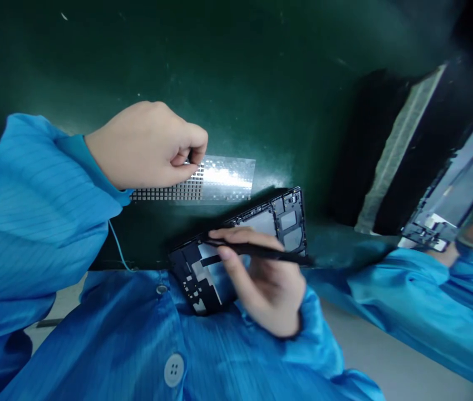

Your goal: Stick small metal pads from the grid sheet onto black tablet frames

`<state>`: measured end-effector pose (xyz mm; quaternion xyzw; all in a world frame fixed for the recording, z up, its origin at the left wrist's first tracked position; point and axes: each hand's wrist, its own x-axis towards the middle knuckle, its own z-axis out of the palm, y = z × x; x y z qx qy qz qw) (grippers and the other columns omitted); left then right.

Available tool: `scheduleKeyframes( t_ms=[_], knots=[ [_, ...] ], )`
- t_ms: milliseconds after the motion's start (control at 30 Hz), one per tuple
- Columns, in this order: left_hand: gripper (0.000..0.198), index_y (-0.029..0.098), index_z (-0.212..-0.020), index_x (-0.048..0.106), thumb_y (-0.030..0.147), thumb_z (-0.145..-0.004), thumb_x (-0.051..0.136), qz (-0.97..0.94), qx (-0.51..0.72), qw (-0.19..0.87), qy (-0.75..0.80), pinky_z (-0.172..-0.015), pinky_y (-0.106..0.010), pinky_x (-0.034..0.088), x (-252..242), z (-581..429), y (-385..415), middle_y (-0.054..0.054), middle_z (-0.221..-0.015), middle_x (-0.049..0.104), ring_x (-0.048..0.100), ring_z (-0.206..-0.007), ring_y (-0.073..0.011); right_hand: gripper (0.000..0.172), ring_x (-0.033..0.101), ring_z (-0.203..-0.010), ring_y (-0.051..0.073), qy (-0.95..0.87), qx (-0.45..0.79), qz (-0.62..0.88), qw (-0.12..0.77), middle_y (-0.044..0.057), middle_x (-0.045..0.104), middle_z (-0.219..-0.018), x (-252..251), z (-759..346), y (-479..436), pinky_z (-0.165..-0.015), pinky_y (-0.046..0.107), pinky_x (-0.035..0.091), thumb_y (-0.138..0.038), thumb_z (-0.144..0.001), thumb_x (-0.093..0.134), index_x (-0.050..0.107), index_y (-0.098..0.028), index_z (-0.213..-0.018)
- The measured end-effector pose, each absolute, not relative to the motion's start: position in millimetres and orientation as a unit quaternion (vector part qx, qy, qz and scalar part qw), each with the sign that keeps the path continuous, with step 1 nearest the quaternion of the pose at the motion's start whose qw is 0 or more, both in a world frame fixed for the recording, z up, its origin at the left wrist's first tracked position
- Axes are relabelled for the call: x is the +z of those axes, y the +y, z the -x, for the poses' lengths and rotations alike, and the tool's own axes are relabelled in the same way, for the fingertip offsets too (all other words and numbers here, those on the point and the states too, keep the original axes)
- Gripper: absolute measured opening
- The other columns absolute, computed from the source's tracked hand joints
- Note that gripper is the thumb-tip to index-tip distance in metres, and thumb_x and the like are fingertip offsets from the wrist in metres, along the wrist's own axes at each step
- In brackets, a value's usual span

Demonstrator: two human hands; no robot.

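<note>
My left hand (148, 146) is closed in a pinch over a clear sheet (228, 177) that carries rows of small dark pads (178, 191). Whatever its fingertips hold, if anything, is too small to make out. Black tweezers (261, 252) lie in the closed grip of my right hand (267, 284), their tip pointing left over the near part of an opened device housing (257, 220). This flat black frame, with pale panels and small components showing, lies tilted at the table's front edge against my smock. My right hand covers part of its middle.
The green table top (236, 83) extends beyond the sheet. To the right stands a black block-like thing with a pale strip (401, 145). Farther right, another person's blue sleeve (407, 278) and hand are beside a second opened device (456, 184).
</note>
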<state>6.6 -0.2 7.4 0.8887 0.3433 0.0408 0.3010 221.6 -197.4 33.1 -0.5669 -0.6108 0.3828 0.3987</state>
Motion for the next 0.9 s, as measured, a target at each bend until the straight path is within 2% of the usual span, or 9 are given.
scheduleKeyframes(
  t_ms=[100, 167, 267, 333, 467, 700, 800, 867, 900],
  knots=[
    [0.019, 0.027, -0.095, 0.076, 0.036, -0.092, 0.060, -0.892, 0.054, 0.300, 0.334, -0.070, -0.036, 0.037, 6.4, -5.4, 0.9, 0.001, -0.075, 0.073, 0.058, -0.065, -0.0174, 0.021, 0.086, -0.115, 0.024, -0.632, 0.400, 0.555, 0.364, 0.004, 0.088, -0.123, 38.0, -239.1, -146.9, -0.110, 0.045, 0.071, -0.021, -0.106, 0.081, 0.078, -0.030, -0.125],
    [0.020, 0.026, -0.097, 0.078, 0.035, -0.092, 0.062, -0.894, 0.052, 0.301, 0.329, -0.070, -0.035, 0.037, 7.0, -5.5, 1.7, 0.001, -0.075, 0.074, 0.057, -0.065, -0.0170, 0.015, 0.085, -0.116, 0.025, -0.643, 0.420, 0.535, 0.352, 0.004, 0.088, -0.120, 30.3, -247.3, -108.3, -0.112, 0.046, 0.071, -0.038, -0.106, 0.082, 0.078, -0.031, -0.119],
    [0.020, 0.024, -0.098, 0.080, 0.034, -0.095, 0.063, -0.891, 0.033, 0.303, 0.337, -0.069, -0.034, 0.037, 9.4, -7.8, 2.3, 0.001, -0.076, 0.074, 0.057, -0.066, -0.0158, 0.032, 0.084, -0.114, 0.026, -0.657, 0.452, 0.504, 0.332, 0.004, 0.087, -0.118, 13.1, -251.7, -68.6, -0.110, 0.046, 0.072, -0.061, -0.102, 0.083, 0.076, -0.031, -0.114],
    [0.016, 0.025, -0.097, 0.080, 0.032, -0.095, 0.066, -0.888, 0.017, 0.298, 0.350, -0.069, -0.034, 0.037, 11.6, -10.3, 2.0, 0.002, -0.075, 0.074, 0.057, -0.065, -0.0152, 0.039, 0.083, -0.114, 0.026, -0.661, 0.461, 0.497, 0.322, 0.005, 0.086, -0.118, 6.3, -251.2, -60.3, -0.110, 0.046, 0.072, -0.066, -0.100, 0.083, 0.075, -0.031, -0.113],
    [0.015, 0.024, -0.098, 0.081, 0.029, -0.098, 0.067, -0.889, 0.002, 0.289, 0.354, -0.070, -0.033, 0.035, 17.2, -13.8, 0.5, 0.003, -0.074, 0.073, 0.056, -0.066, -0.0148, 0.038, 0.083, -0.116, 0.027, -0.649, 0.467, 0.503, 0.328, 0.006, 0.086, -0.117, 7.4, -248.4, -65.1, -0.110, 0.045, 0.072, -0.064, -0.100, 0.083, 0.074, -0.030, -0.114],
    [0.017, 0.026, -0.096, 0.079, 0.031, -0.097, 0.064, -0.891, 0.014, 0.287, 0.352, -0.071, -0.034, 0.035, 13.8, -11.2, 0.9, 0.002, -0.073, 0.071, 0.056, -0.064, -0.0161, 0.030, 0.083, -0.104, 0.026, -0.661, 0.467, 0.508, 0.295, 0.004, 0.084, -0.108, 17.5, -250.9, -56.5, -0.104, 0.043, 0.071, -0.056, -0.099, 0.088, 0.077, -0.029, -0.106],
    [0.017, 0.028, -0.098, 0.080, 0.031, -0.096, 0.064, -0.895, 0.014, 0.282, 0.346, -0.071, -0.035, 0.036, 12.8, -11.5, 1.4, 0.002, -0.076, 0.073, 0.058, -0.065, -0.0168, 0.018, 0.084, -0.101, 0.024, -0.598, 0.479, 0.531, 0.363, 0.002, 0.085, -0.107, 29.5, -249.7, -88.9, -0.099, 0.043, 0.073, -0.045, -0.105, 0.084, 0.077, -0.030, -0.111],
    [0.017, 0.028, -0.100, 0.082, 0.031, -0.096, 0.065, -0.890, -0.013, 0.279, 0.360, -0.072, -0.034, 0.038, 15.3, -12.5, 0.6, 0.002, -0.078, 0.075, 0.059, -0.067, -0.0175, 0.009, 0.085, -0.101, 0.024, -0.545, 0.441, 0.566, 0.434, 0.003, 0.085, -0.108, 34.1, -245.4, -129.0, -0.097, 0.044, 0.074, -0.035, -0.108, 0.079, 0.079, -0.031, -0.117],
    [0.019, 0.027, -0.102, 0.083, 0.031, -0.098, 0.064, -0.888, -0.024, 0.277, 0.366, -0.074, -0.034, 0.040, 17.3, -12.9, -0.1, 0.001, -0.080, 0.076, 0.060, -0.069, -0.0176, 0.011, 0.086, -0.101, 0.024, -0.527, 0.413, 0.583, 0.461, 0.004, 0.086, -0.108, 33.6, -242.2, -150.7, -0.096, 0.044, 0.074, -0.031, -0.108, 0.078, 0.079, -0.031, -0.119]
  ],
)
